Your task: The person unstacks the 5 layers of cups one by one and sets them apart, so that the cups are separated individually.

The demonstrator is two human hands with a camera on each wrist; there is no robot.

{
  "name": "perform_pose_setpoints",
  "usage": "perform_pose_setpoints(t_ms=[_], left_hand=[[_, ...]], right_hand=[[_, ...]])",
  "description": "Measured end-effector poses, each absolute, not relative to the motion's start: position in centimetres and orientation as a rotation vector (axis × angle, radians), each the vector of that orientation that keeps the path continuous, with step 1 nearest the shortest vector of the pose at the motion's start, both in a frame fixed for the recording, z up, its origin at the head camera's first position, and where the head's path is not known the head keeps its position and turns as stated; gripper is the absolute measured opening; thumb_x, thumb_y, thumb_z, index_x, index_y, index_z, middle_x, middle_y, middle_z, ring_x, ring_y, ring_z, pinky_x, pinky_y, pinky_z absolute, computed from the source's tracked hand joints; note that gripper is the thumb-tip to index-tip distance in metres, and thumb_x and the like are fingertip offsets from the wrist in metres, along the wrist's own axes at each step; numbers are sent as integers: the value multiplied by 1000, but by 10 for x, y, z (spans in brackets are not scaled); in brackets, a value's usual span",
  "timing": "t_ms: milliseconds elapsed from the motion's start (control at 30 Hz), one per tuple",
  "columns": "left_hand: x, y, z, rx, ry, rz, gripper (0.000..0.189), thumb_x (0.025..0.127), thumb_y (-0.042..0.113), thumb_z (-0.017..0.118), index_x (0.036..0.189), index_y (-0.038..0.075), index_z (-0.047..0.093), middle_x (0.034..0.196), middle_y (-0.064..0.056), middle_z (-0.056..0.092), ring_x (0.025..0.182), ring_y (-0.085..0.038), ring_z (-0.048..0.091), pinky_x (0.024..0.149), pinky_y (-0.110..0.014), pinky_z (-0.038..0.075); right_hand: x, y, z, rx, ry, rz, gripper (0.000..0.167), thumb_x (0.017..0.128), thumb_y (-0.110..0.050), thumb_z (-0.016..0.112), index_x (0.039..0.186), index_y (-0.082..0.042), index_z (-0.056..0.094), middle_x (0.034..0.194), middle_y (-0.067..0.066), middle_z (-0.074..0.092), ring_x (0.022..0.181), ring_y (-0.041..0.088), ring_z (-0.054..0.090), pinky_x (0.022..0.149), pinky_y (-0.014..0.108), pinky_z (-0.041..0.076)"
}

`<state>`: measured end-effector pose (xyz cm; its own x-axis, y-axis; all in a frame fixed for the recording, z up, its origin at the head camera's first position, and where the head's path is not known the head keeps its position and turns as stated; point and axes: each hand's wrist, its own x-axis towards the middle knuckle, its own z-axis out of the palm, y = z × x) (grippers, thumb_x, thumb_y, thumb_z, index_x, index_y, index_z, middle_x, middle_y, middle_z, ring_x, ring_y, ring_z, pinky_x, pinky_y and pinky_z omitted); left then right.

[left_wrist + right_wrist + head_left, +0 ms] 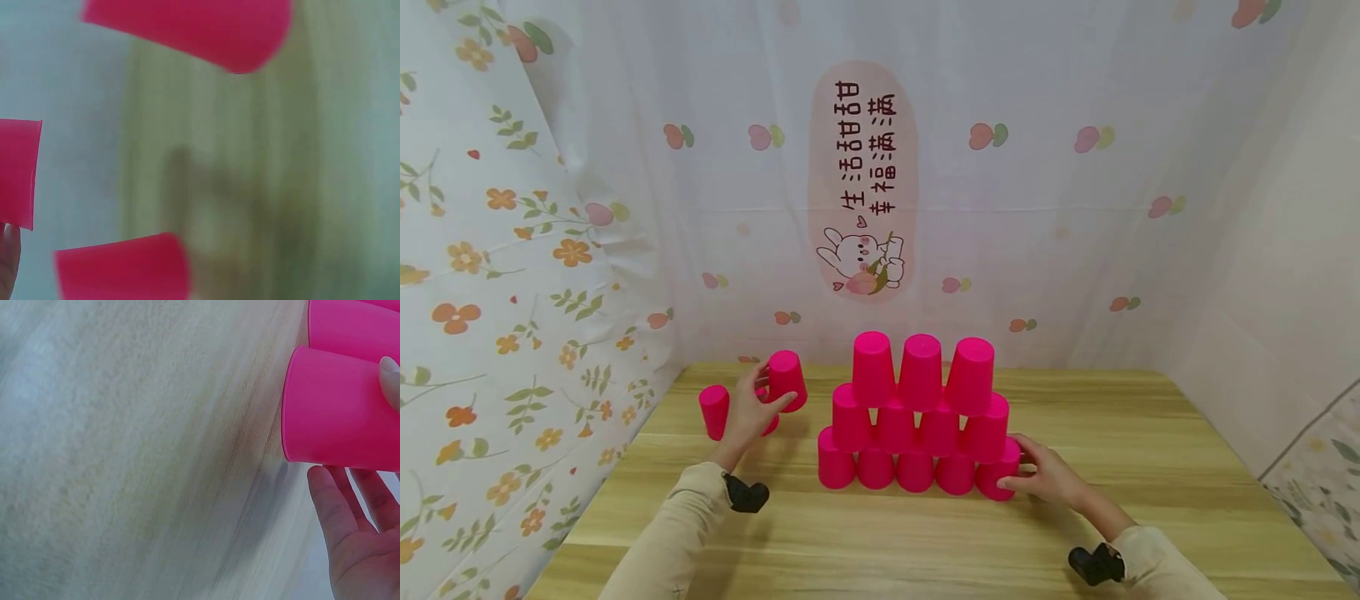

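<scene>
Bright pink cups stand upside down in a pyramid (pixel 896 428) on the table, three in its top row and several in each lower row. To its left, my left hand (pixel 752 414) grips a pink cup (pixel 786 383) between thumb and fingers, above the tabletop. That cup shows at the edge of the left wrist view (pixel 19 175). My right hand (pixel 1051 477) is around the rightmost bottom cup (pixel 996 482), thumb in front and fingers at its far side. In the right wrist view the thumb touches that cup (pixel 340 409).
A loose pink cup (pixel 714 412) stands left of my left hand, and another cup (pixel 771 426) is partly hidden behind that hand. The wooden table (pixel 865 542) ends at a printed curtain (pixel 1037 217) at the back. Floral cloth (pixel 512 292) hangs on the left.
</scene>
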<state>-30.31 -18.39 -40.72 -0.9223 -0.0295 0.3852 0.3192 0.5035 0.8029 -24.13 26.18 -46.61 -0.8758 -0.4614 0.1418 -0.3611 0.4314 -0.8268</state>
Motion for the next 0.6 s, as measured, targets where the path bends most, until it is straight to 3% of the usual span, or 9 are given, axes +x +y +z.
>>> perform_pose_setpoints(t_ms=[267, 600], left_hand=[[-302, -172, -445, -134, -2457, -1297, 63, 71, 10, 73, 123, -6, 41, 112, -22, 49, 100, -35, 50, 82, -45, 45], [-305, -169, -459, -70, -2479, -1279, 63, 71, 6, 73, 124, -9, 40, 113, -25, 49, 102, -37, 49, 85, -45, 43]], right_hand=[[-242, 262, -467, -762, 2589, -1439, 59, 76, -16, 69, 124, 4, 40, 111, 20, 52, 95, 32, 55, 73, 32, 51], [-244, 262, -470, -753, 2581, -1447, 61, 76, -16, 69, 125, 3, 39, 113, 20, 51, 96, 35, 54, 73, 32, 51]])
